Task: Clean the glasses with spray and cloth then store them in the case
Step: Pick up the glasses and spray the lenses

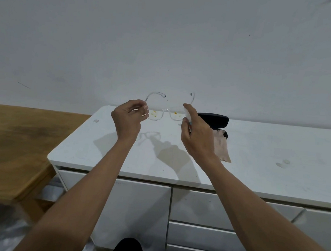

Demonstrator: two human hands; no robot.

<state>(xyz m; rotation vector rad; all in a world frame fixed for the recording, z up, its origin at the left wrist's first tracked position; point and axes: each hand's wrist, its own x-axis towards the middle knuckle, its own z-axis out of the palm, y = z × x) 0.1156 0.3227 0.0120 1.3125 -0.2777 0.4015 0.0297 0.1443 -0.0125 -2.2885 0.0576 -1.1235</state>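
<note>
Clear-framed glasses (158, 116) with yellow smears on both lenses are held up above the white cabinet top (261, 150), temples unfolded and pointing away from me. My left hand (128, 119) pinches the frame's left end. My right hand (198, 137) grips a small white spray bottle (187, 113) right beside the right lens, index finger resting on its top. Behind that hand lies a black glasses case (215, 119), open, with a pinkish cloth (222, 148) spilling out of it onto the cabinet top.
A white wall rises directly behind the cabinet. White drawer fronts (203, 207) sit below its top. A lower wooden table (14, 145) adjoins on the left. A small wet mark (282, 163) shows at the right of the top.
</note>
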